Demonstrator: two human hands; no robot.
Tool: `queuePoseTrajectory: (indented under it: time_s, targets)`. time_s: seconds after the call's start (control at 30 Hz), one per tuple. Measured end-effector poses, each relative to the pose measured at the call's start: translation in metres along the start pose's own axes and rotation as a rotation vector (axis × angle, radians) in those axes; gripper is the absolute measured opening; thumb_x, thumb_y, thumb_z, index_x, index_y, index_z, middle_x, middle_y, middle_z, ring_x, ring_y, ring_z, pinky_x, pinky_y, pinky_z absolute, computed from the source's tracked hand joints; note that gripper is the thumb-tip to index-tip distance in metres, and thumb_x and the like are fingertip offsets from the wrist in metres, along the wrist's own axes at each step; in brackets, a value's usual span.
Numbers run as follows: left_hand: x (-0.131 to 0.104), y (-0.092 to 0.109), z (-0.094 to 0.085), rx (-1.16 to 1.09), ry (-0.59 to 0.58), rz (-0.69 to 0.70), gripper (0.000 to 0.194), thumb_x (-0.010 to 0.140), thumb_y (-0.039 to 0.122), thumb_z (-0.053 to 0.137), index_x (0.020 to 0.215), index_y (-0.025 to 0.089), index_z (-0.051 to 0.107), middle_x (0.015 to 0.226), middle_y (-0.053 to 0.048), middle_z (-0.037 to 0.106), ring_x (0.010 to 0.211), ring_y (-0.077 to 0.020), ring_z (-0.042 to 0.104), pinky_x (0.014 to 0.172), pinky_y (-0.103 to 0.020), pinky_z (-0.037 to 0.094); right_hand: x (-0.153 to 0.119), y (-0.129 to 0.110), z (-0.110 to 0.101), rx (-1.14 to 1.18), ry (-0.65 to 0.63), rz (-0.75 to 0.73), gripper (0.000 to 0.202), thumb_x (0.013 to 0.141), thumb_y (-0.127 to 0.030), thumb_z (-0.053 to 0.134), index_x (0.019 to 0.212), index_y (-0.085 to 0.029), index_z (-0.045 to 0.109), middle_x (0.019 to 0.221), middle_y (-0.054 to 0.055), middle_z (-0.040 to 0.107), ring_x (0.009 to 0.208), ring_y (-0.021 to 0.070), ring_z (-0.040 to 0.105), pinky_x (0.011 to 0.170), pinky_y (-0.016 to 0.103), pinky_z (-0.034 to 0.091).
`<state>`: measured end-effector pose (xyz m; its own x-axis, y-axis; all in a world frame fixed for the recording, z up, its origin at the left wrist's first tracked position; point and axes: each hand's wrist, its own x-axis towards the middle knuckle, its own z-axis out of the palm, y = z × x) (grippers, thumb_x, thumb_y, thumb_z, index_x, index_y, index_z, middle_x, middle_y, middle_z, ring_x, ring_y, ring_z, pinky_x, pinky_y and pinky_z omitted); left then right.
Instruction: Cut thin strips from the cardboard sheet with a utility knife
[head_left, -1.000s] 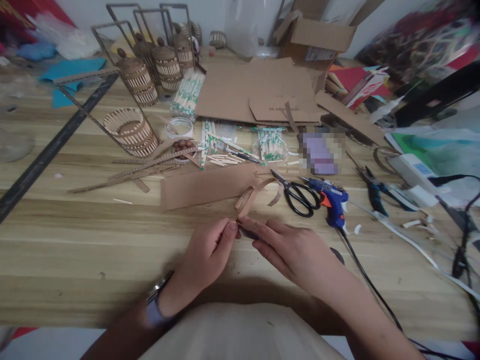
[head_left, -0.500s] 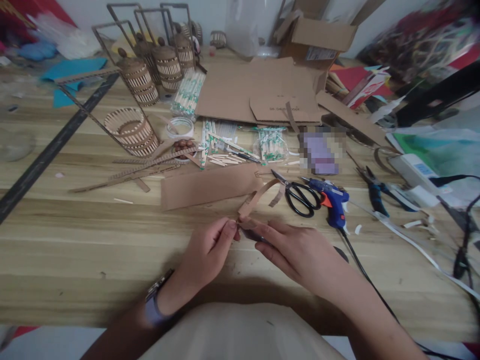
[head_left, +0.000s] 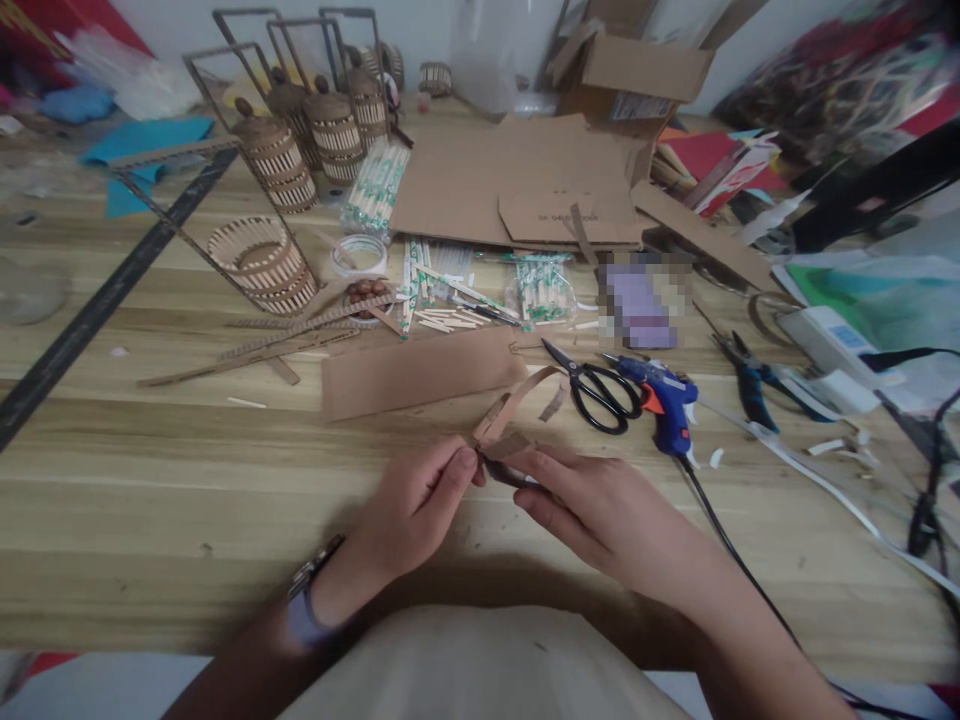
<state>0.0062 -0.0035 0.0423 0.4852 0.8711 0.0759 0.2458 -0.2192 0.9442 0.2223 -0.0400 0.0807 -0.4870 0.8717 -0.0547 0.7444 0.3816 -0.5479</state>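
Observation:
A narrow brown cardboard strip (head_left: pixel 517 402) curls up and away from my fingertips. My left hand (head_left: pixel 420 505) is closed, pinching the strip's near end between thumb and forefinger. From the other side, my right hand (head_left: pixel 600 505) closes around a dark, narrow blade-like tool (head_left: pixel 504 474), most of it hidden by the fingers. Its index finger presses on a loose cardboard flap (head_left: pixel 510 447) just above the blade. Beyond the hands lie a wide cardboard piece (head_left: pixel 420 375), black-handled scissors (head_left: pixel 600 395) and a blue glue gun (head_left: pixel 667 400).
Stick-and-cardboard lanterns (head_left: pixel 337 135) with tall handles stand at the back left, near an open round basket (head_left: pixel 262 265). Cardboard sheets (head_left: pixel 465 180), bagged sticks (head_left: pixel 544 290), a tape roll (head_left: pixel 360 256) and pliers (head_left: pixel 750 385) lie around. The glue gun's cord (head_left: pixel 739 560) runs past my right forearm.
The cardboard flap under my right index finger has lifted and stands out more. Both hands have shifted only slightly, and the dark tool shows a little differently.

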Motion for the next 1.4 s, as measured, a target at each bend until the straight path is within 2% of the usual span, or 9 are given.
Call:
queuePoseTrajectory:
  time_s: [0.13,0.3,0.47,0.63,0.9,1.07,1.17,1.3,1.4]
  targets:
    - [-0.001,0.001,0.001,-0.005,0.006,0.057,0.033,0.105,0.027,0.04,0.075,0.021,0.052,0.061,0.006,0.052,0.057,-0.01,0.05,0.054,-0.022,0.034,-0.001,-0.001,0.003,0.068,-0.006,0.037,0.039,0.105,-0.03,0.042,0.143,-0.026,0.051,0.103,0.004,0.078,0.086,0.022,0.076,0.066,0.03,0.054]
    - [-0.004,0.0,0.0,-0.01,-0.011,0.045,0.032,0.105,0.028,0.04,0.079,0.021,0.057,0.063,0.006,0.055,0.06,-0.0107,0.052,0.057,-0.023,0.036,-0.002,0.001,0.002,0.051,-0.005,0.022,0.036,0.104,-0.031,0.044,0.138,-0.025,0.055,0.095,0.004,0.079,0.08,0.0221,0.075,0.062,0.03,0.053]
    - [-0.003,0.0,-0.001,-0.083,-0.043,-0.039,0.036,0.105,0.033,0.04,0.077,0.021,0.058,0.054,0.008,0.041,0.053,-0.0107,0.044,0.054,-0.024,0.033,-0.002,0.003,-0.003,0.029,0.018,-0.052,0.037,0.103,-0.03,0.048,0.139,-0.027,0.056,0.107,0.004,0.078,0.09,0.0215,0.075,0.07,0.03,0.056]
    - [-0.001,0.0,-0.003,-0.066,-0.068,-0.051,0.037,0.104,0.034,0.04,0.073,0.02,0.055,0.056,0.008,0.04,0.051,-0.0098,0.039,0.051,-0.024,0.029,-0.001,0.002,-0.003,0.0,0.03,-0.066,0.043,0.103,-0.03,0.047,0.146,-0.028,0.05,0.112,0.004,0.078,0.086,0.02,0.076,0.066,0.029,0.055]
    - [-0.001,0.0,-0.005,-0.04,-0.097,0.017,0.036,0.104,0.03,0.04,0.073,0.02,0.054,0.056,0.007,0.041,0.051,-0.0096,0.041,0.051,-0.023,0.03,-0.003,-0.001,-0.004,0.057,-0.021,-0.023,0.045,0.105,-0.03,0.044,0.149,-0.03,0.047,0.122,0.004,0.075,0.1,0.0219,0.075,0.076,0.032,0.058]
    - [-0.001,0.001,-0.003,0.022,-0.06,0.104,0.032,0.105,0.026,0.038,0.08,0.02,0.057,0.064,0.005,0.054,0.058,-0.0104,0.05,0.055,-0.023,0.034,-0.003,-0.006,0.0,0.2,-0.011,0.038,0.045,0.104,-0.028,0.045,0.149,-0.029,0.047,0.129,0.006,0.072,0.111,0.0215,0.072,0.087,0.034,0.058]
    - [-0.001,0.002,-0.001,0.09,-0.06,0.174,0.031,0.106,0.025,0.039,0.079,0.02,0.055,0.066,0.004,0.056,0.06,-0.0114,0.051,0.056,-0.023,0.035,-0.002,-0.008,0.003,0.29,0.005,0.078,0.041,0.104,-0.029,0.044,0.145,-0.029,0.048,0.133,0.006,0.07,0.116,0.0199,0.069,0.09,0.032,0.057]
    - [-0.002,0.003,0.001,0.152,-0.037,0.195,0.031,0.106,0.027,0.038,0.084,0.019,0.057,0.07,0.002,0.06,0.063,-0.0136,0.055,0.059,-0.025,0.038,-0.001,-0.008,0.006,0.359,0.058,0.1,0.038,0.104,-0.034,0.045,0.141,-0.03,0.052,0.104,0.003,0.075,0.095,0.0176,0.072,0.08,0.029,0.057]
    - [-0.004,0.002,0.001,0.186,-0.016,0.178,0.03,0.106,0.028,0.038,0.087,0.019,0.059,0.07,0.001,0.061,0.064,-0.0145,0.057,0.06,-0.025,0.039,0.0,-0.007,0.009,0.451,0.088,0.102,0.04,0.105,-0.038,0.043,0.142,-0.029,0.052,0.079,-0.001,0.065,0.068,0.0142,0.063,0.061,0.025,0.053]
